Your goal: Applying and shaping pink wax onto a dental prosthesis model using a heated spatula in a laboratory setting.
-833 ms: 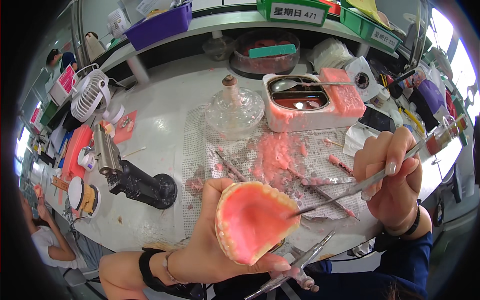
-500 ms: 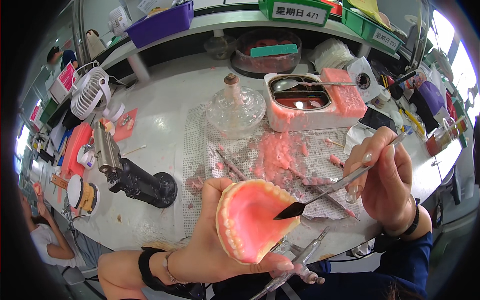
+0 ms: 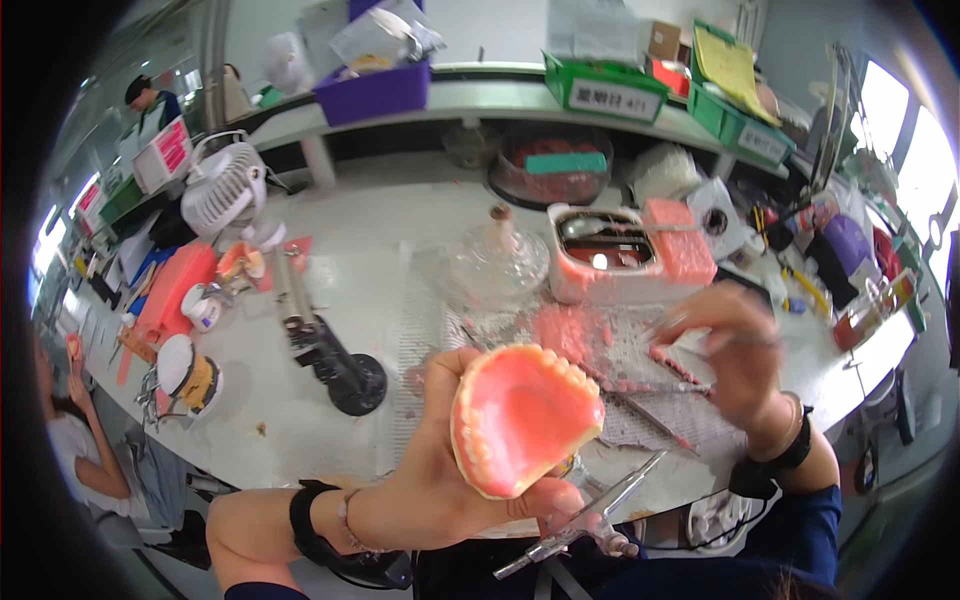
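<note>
My left hand (image 3: 415, 490) is closed around a pink wax denture (image 3: 520, 425) with a row of cream teeth along its rim, its inner face turned up to me. Below my left fingertips sits a slim silver metal tool (image 3: 605, 515) with a side knob; whether those fingers grip it I cannot tell. Smeared by motion, my right hand (image 3: 740, 345) hovers over the right side of the wax-spattered newspaper (image 3: 490, 325). What it holds, if anything, does not show clearly. Near it lies a thin wax-stained stick (image 3: 655, 420).
Behind the newspaper stand a glass spirit lamp (image 3: 500, 265) and a white wax pot (image 3: 600, 285) with a pink wax block (image 3: 680, 245). To the left are a black-based metal torch (image 3: 340, 365), a white fan (image 3: 225, 190) and a mounted plaster model (image 3: 190, 375). Another person (image 3: 95, 465) sits far left.
My right hand has drawn back from the denture, taking the dark-bladed wax spatula off it; that spatula no longer shows clearly. The view has tilted up, and the denture is turned slightly.
</note>
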Demonstrator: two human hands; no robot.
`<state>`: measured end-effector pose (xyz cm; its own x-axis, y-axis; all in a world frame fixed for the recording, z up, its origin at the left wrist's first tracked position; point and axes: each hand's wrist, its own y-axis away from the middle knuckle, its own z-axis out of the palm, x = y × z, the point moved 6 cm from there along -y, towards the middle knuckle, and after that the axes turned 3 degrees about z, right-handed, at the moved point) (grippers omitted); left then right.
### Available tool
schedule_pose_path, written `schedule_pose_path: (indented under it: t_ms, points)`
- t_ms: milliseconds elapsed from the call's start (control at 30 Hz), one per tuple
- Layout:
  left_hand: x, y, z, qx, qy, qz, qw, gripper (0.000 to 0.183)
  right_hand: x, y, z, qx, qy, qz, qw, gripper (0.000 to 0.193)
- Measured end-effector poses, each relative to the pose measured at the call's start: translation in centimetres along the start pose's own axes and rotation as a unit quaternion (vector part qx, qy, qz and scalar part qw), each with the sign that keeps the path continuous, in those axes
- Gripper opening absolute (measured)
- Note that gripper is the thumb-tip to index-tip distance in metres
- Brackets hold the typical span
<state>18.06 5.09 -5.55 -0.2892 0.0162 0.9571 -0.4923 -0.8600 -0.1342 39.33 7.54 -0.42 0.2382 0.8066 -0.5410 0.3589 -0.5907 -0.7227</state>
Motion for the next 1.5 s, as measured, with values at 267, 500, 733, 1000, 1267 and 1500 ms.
schedule_pose_path:
  t_ms: [267, 500, 733, 1000, 1267, 1500]
  points:
    - [12.9, 5.4, -2.2, 0.188, 0.07, 0.207, 0.958, 0.077, -1.2, -2.8, 8.7, -0.32, 0.274, -0.113, 0.9, 0.038]
    - [19.5, 8.7, -4.5, 0.145, -0.075, 0.401, 0.902, 0.06, -1.9, -8.7, 20.8, -0.224, -0.067, 0.09, 0.968, 0.067]
    - [15.7, 2.8, -10.9, 0.181, -0.085, 0.306, 0.931, 0.057, 0.5, -9.2, 14.5, -0.087, -0.39, 0.318, 0.86, 0.049]
    - [9.1, -0.4, -14.6, 0.22, -0.115, 0.17, 0.954, 0.049, 5.2, -6.9, 8.2, -0.011, -0.504, 0.496, 0.706, 0.056]
    - [8.0, -0.2, -14.2, 0.2, -0.081, 0.147, 0.965, 0.05, -0.2, -6.4, 11.7, -0.109, -0.297, 0.324, 0.892, 0.04]
    - [8.5, 0.1, -13.1, 0.178, -0.069, 0.142, 0.971, 0.052, -4.0, -6.9, 13.5, -0.23, -0.168, 0.23, 0.931, 0.045]
